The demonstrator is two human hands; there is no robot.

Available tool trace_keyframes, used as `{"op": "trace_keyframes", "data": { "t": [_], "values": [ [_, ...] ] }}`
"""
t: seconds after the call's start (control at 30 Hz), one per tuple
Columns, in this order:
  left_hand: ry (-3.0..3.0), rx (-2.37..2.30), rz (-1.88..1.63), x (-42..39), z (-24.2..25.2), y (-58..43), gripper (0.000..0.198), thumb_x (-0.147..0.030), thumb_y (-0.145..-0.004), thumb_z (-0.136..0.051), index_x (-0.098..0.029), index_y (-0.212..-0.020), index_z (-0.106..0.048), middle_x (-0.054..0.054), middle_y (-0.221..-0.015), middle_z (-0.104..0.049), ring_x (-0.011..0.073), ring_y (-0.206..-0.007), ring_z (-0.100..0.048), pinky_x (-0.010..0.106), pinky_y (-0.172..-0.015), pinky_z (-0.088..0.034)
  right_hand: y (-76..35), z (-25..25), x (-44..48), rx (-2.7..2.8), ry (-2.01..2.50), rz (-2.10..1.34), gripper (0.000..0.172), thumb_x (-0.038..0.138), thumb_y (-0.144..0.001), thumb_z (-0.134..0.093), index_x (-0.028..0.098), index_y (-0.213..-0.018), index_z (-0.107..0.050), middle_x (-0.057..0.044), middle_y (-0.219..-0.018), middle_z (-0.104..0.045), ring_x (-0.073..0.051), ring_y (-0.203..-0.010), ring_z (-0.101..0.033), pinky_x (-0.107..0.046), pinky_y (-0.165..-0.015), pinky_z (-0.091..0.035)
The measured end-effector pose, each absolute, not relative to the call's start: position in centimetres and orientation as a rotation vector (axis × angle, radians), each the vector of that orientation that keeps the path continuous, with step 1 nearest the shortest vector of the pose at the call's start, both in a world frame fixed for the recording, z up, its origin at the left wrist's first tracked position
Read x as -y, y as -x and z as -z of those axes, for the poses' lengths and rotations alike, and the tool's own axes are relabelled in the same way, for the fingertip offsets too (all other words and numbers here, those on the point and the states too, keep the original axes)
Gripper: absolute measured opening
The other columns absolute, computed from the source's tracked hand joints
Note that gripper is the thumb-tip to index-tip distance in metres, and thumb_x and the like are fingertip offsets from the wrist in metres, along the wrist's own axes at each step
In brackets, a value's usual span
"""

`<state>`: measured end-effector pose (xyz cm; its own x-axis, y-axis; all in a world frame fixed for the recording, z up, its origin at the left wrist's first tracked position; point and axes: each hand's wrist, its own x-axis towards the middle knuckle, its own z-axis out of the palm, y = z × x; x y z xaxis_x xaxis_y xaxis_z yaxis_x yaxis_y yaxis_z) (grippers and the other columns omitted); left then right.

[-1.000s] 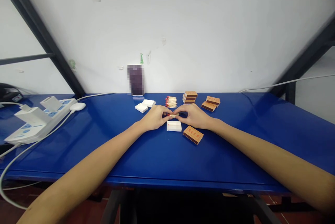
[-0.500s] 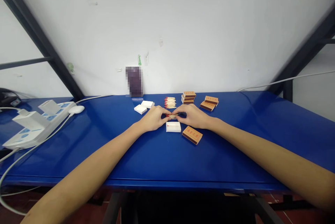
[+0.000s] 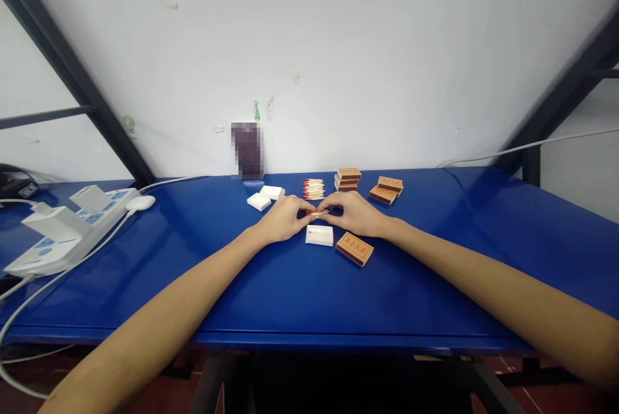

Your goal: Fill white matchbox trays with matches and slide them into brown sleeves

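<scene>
My left hand (image 3: 284, 218) and my right hand (image 3: 352, 213) meet over the middle of the blue table (image 3: 290, 285). Both pinch a small bundle of red-tipped matches (image 3: 318, 213) held between their fingertips. Right below the bundle lies a white matchbox tray (image 3: 320, 235) with a match or two inside. An orange matchbox sleeve (image 3: 355, 248) lies flat just right of it, under my right wrist. A loose pile of matches (image 3: 314, 189) sits behind the hands.
Two white trays (image 3: 265, 197) lie behind my left hand. Stacked orange matchboxes (image 3: 349, 178) and two more (image 3: 386, 189) sit at the back. A white power strip (image 3: 62, 225) with plugs and cables occupies the left end. A blurred dark object (image 3: 247, 149) leans on the wall.
Both hands stay together on the match bundle with only slight finger shifts. The view has drifted a little.
</scene>
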<state>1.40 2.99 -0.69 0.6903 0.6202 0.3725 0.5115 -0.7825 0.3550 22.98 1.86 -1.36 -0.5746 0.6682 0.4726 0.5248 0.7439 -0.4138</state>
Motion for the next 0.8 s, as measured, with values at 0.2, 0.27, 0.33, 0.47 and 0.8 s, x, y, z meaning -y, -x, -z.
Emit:
{"op": "trace_keyframes", "data": {
  "t": [0.2,0.27,0.33,0.47,0.8],
  "values": [
    [-2.636,-0.935,-0.786,-2.97,0.73,-1.46,0.020,-0.032,-0.091,-0.062,-0.019,-0.095,-0.076,0.005,-0.092,-0.076,0.0176,-0.079,-0.066,0.027,-0.072,-0.047,-22.69,1.37,-1.75,2.264,0.882,-0.351,0.009,0.025,-0.087,-0.065,0.020,-0.088,-0.072,-0.003,-0.086,-0.076,-0.017,-0.076,-0.067,-0.029,-0.069,-0.050],
    [-2.628,-0.947,-0.790,-2.95,0.75,-1.47,0.018,-0.030,-0.090,-0.063,-0.019,-0.095,-0.075,0.005,-0.093,-0.076,0.0175,-0.079,-0.067,0.028,-0.074,-0.048,-22.62,1.39,-1.73,2.257,0.878,-0.354,0.008,0.023,-0.087,-0.064,0.020,-0.087,-0.072,-0.003,-0.085,-0.075,-0.017,-0.076,-0.067,-0.029,-0.068,-0.049],
    [-2.616,-0.955,-0.794,-2.93,0.76,-1.50,0.016,-0.028,-0.089,-0.064,-0.019,-0.096,-0.075,0.004,-0.093,-0.076,0.0172,-0.079,-0.067,0.028,-0.075,-0.049,-22.58,1.46,-1.74,2.256,0.871,-0.348,0.008,0.023,-0.088,-0.063,0.020,-0.086,-0.071,-0.002,-0.085,-0.075,-0.017,-0.076,-0.067,-0.028,-0.068,-0.049],
    [-2.597,-0.962,-0.803,-2.87,0.70,-1.63,0.015,-0.027,-0.088,-0.065,-0.019,-0.095,-0.075,0.004,-0.090,-0.076,0.0166,-0.076,-0.067,0.027,-0.072,-0.048,-22.58,1.68,-1.85,2.255,0.855,-0.315,0.008,0.022,-0.088,-0.063,0.020,-0.087,-0.071,-0.003,-0.086,-0.075,-0.017,-0.077,-0.066,-0.029,-0.069,-0.049],
    [-2.559,-0.984,-0.846,-2.87,0.81,-1.63,0.015,-0.029,-0.088,-0.066,-0.019,-0.094,-0.077,0.003,-0.089,-0.077,0.0166,-0.076,-0.068,0.027,-0.072,-0.048,-22.54,1.55,-1.80,2.294,0.913,-0.322,0.006,0.019,-0.088,-0.061,0.020,-0.089,-0.067,-0.002,-0.087,-0.074,-0.017,-0.077,-0.067,-0.028,-0.069,-0.048]
  ]
}}
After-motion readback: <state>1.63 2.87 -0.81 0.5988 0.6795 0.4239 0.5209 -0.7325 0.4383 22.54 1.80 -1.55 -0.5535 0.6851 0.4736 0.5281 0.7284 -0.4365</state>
